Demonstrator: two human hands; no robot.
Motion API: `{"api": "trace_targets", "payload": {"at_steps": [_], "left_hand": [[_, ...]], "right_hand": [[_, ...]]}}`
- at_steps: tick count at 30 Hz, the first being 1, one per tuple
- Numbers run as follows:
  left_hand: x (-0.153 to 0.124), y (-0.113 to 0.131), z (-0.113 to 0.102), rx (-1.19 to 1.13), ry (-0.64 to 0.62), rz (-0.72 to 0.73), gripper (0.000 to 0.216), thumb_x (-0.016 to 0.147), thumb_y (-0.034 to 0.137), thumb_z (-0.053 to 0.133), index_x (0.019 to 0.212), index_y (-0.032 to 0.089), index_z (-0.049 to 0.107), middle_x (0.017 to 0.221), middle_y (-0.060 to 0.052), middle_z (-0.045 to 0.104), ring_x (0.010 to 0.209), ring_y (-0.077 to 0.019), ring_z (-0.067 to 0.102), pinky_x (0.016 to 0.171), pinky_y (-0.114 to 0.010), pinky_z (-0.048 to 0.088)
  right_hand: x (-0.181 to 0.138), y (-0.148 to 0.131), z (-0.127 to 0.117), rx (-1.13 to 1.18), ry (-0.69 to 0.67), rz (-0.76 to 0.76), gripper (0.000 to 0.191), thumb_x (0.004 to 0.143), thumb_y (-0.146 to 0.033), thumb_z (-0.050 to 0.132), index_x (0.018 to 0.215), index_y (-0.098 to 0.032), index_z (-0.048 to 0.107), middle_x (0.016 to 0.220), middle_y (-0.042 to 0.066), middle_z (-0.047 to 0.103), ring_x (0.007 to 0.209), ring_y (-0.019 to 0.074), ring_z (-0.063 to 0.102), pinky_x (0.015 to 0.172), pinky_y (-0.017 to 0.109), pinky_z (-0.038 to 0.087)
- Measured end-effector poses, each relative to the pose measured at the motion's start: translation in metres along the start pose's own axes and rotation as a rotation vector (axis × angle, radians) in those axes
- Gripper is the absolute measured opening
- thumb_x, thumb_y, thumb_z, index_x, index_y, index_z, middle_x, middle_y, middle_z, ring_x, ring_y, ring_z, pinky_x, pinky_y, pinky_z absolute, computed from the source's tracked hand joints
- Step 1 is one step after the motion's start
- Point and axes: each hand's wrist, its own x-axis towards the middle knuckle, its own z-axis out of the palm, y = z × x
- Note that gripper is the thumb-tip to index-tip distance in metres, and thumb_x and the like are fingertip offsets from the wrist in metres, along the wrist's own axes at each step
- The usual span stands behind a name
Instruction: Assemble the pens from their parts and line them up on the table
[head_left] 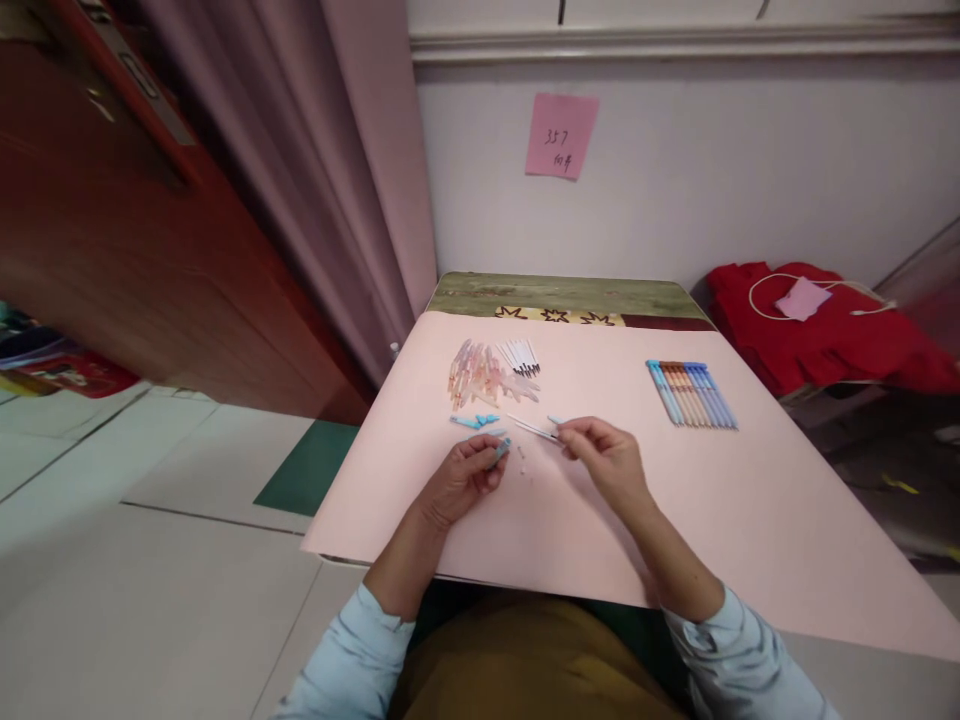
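upper centre: barrels [480,375] and refills [521,357] lay unassembled, loose caps [472,421] below. mid-frame, left hand [465,480] closed on a blue barrel [501,452]; right hand [607,455] pinched a refill [532,428]. right: pens [691,393] lay finished; judged partway, most left.

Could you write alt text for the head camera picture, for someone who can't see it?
Two hands work over a pink sheet: the left hand holds a small blue part, the right hand pinches a thin white refill. Beyond lie a pile of clear barrels and a row of finished pens.
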Motion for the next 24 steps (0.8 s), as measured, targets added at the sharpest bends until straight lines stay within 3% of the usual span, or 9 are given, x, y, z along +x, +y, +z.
{"api": "trace_targets", "payload": {"at_steps": [3,7,13,19,24], "left_hand": [[0.002,0.002,0.001,-0.091,0.077,0.039,0.024,0.075,0.026,0.079,0.09,0.012,0.068,0.073,-0.004,0.064,0.054,-0.0065,0.053,0.044,-0.016,0.035],[0.004,0.003,0.003,-0.113,0.081,0.056,0.026,0.076,0.027,0.078,0.095,0.011,0.068,0.071,-0.002,0.06,0.053,-0.0056,0.051,0.043,-0.015,0.034],[0.006,0.003,-0.002,-0.112,0.07,0.055,0.029,0.076,0.027,0.078,0.098,0.012,0.067,0.071,-0.001,0.058,0.052,-0.005,0.049,0.041,-0.015,0.033],[0.009,0.002,-0.006,-0.164,0.082,0.08,0.022,0.079,0.028,0.075,0.091,0.012,0.064,0.07,0.001,0.056,0.049,-0.0031,0.045,0.04,-0.014,0.031],[0.008,0.002,-0.005,-0.143,0.088,0.075,0.028,0.078,0.029,0.077,0.095,0.011,0.065,0.07,0.001,0.057,0.049,-0.0031,0.046,0.04,-0.014,0.031]], "right_hand": [[0.016,0.011,-0.029,-0.321,0.197,-0.043,0.028,0.081,-0.047,0.066,0.085,-0.021,0.075,0.074,0.004,0.072,0.065,0.0178,0.062,0.062,0.03,0.049],[0.02,0.026,-0.04,-0.703,0.175,-0.054,0.023,0.083,-0.042,0.061,0.082,-0.025,0.076,0.083,0.003,0.072,0.068,0.0177,0.063,0.063,0.03,0.044],[0.015,0.041,-0.028,-0.797,0.113,-0.076,0.023,0.085,-0.038,0.059,0.096,-0.026,0.075,0.097,0.002,0.071,0.078,0.0175,0.066,0.066,0.03,0.044],[0.012,0.043,-0.028,-0.791,0.155,-0.168,0.022,0.089,-0.038,0.058,0.091,-0.025,0.075,0.094,0.002,0.072,0.076,0.0157,0.065,0.065,0.027,0.043],[0.005,0.041,-0.014,-0.86,0.071,-0.231,0.019,0.088,-0.038,0.061,0.088,-0.026,0.075,0.089,0.001,0.071,0.077,0.0147,0.064,0.063,0.025,0.04]]}}
